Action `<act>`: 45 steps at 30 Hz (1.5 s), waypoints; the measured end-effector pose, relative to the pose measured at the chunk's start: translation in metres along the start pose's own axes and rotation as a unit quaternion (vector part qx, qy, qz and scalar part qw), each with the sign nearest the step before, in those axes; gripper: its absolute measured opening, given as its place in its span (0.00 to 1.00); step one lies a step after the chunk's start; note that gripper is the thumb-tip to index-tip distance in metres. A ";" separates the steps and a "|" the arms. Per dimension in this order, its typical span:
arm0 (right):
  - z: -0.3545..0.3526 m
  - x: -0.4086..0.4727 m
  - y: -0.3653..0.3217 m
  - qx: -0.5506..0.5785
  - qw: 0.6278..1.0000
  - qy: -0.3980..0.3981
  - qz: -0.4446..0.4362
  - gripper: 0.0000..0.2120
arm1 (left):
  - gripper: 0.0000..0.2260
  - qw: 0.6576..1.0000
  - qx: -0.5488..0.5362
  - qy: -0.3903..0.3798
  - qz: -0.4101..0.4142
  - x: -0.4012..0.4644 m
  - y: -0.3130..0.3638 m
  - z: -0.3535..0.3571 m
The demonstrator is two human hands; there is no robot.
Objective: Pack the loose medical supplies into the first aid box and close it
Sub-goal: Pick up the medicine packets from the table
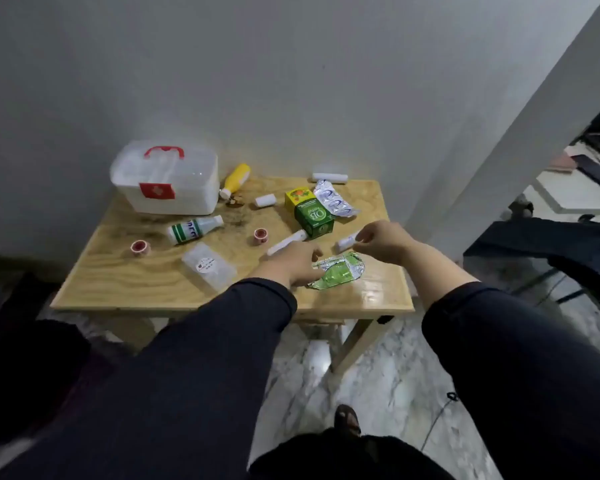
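The white first aid box (165,183) with a red handle stands shut at the table's back left. Loose supplies lie across the wooden table (125,282): a yellow bottle (236,180), a green-striped white bottle (193,229), two red tape rolls (139,247) (261,236), gauze rolls (329,177) (265,200), a green carton (314,218), a clear bag (208,266). My left hand (291,263) rests, fingers spread, on the green foil packet (340,270), beside a white tube (286,241). My right hand (383,242) pinches a small white roll (346,242).
A yellow carton (297,197) and a blue-printed plastic packet (335,198) lie at the back right. The table stands against a grey wall, with a pillar to the right. A marble floor and my foot show below the table's front edge.
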State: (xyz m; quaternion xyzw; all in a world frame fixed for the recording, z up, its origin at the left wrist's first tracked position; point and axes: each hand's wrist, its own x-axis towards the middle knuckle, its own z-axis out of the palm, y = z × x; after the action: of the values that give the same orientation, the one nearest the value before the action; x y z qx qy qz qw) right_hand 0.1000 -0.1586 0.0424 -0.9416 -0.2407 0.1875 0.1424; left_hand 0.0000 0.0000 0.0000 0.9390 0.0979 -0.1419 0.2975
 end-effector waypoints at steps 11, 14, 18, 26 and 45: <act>-0.007 0.143 0.048 0.074 0.996 0.022 -0.052 0.14 | 0.21 0.991 -0.001 0.102 -0.082 0.053 0.025 0.057; 0.002 0.177 0.043 0.089 0.994 0.013 -0.063 0.14 | 0.20 0.989 0.011 0.108 -0.103 0.060 0.022 0.065; 0.015 0.204 0.032 0.084 0.994 -0.001 -0.064 0.16 | 0.19 0.987 -0.026 0.110 -0.115 0.065 0.019 0.064; 0.032 0.205 0.035 0.172 0.985 -0.007 0.004 0.19 | 0.14 0.983 -0.053 0.085 -0.152 0.069 0.022 0.062; -0.022 0.087 -0.073 0.337 0.932 -0.057 -0.121 0.25 | 0.13 0.755 -0.315 0.499 -0.288 -0.028 -0.016 -0.058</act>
State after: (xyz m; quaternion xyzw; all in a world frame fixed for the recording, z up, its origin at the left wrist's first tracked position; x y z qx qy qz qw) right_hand 0.1504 -0.0569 0.0636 -0.7897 -0.2829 0.2920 0.4594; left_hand -0.0182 0.0437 0.0459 0.6575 0.5371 0.3068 0.4302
